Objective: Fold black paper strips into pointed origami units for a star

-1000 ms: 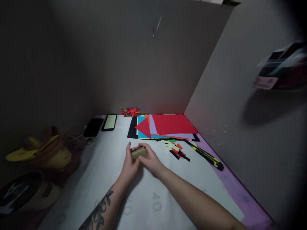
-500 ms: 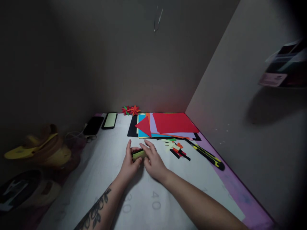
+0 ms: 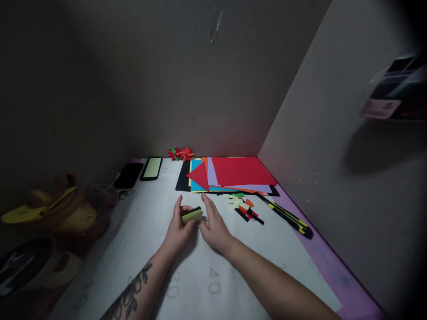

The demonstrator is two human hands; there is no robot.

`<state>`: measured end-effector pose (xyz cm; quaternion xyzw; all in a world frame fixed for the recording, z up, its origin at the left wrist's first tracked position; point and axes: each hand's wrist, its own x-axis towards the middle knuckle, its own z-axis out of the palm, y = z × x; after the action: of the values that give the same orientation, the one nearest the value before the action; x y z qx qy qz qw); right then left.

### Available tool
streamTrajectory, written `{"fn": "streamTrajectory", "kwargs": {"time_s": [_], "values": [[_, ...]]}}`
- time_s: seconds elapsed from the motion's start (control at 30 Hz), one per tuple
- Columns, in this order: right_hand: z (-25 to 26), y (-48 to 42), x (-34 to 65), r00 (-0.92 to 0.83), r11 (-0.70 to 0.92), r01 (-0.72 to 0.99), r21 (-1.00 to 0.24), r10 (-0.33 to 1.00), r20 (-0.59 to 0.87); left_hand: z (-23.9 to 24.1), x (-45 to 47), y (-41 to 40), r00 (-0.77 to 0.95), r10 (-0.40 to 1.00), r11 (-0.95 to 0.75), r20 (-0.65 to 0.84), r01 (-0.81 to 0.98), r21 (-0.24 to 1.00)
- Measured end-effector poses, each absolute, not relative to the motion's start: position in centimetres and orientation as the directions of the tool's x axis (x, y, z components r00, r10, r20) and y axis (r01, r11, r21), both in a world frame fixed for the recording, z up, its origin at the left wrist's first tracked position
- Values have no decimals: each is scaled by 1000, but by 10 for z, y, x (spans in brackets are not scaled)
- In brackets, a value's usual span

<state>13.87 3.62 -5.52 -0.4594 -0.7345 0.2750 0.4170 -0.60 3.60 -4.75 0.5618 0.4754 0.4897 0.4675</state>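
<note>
Stars (image 3: pixel 187 154) look finished behind the left corner of the coloured sheets (image 3: pixel 243 171); cut scraps (image 3: pixel 239 203) lie before them. Also before those sheets, my left fingers (image 3: pixel 179 205) grasp a small stack (image 3: pixel 192 216), seemingly unused; my right fingers (image 3: pixel 206 203) are released.

Two bare forearms of one person reached in from the lower edge. The left forearm (image 3: pixel 156 271) carried a dark tattoo (image 3: pixel 131 293) of a leafy branch: small pointed leaves, some filled in, others more like shaded outlines, which ended short of the wrist and ran down out of view. The right forearm (image 3: pixel 267 271) looked plain. The left grip (image 3: pixel 178 226) and right grip (image 3: pixel 216 229) were both ungloved hands, their nails too dim to make out
</note>
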Motion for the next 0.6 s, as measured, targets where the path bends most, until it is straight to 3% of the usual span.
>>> {"fn": "streamTrajectory", "kwargs": {"time_s": [0.1,0.23,0.6], "values": [[-61,31,129,-291,319,322,-892,929,227,-46,-5,36,40,994,-108,106,69,992],[-63,25,120,-337,339,310,-888,913,230,-43,-4,35,-29,996,-83,86,98,992],[-55,32,126,-161,241,307,-921,967,199,-53,-6,34,56,985,-169,162,155,973]]}}
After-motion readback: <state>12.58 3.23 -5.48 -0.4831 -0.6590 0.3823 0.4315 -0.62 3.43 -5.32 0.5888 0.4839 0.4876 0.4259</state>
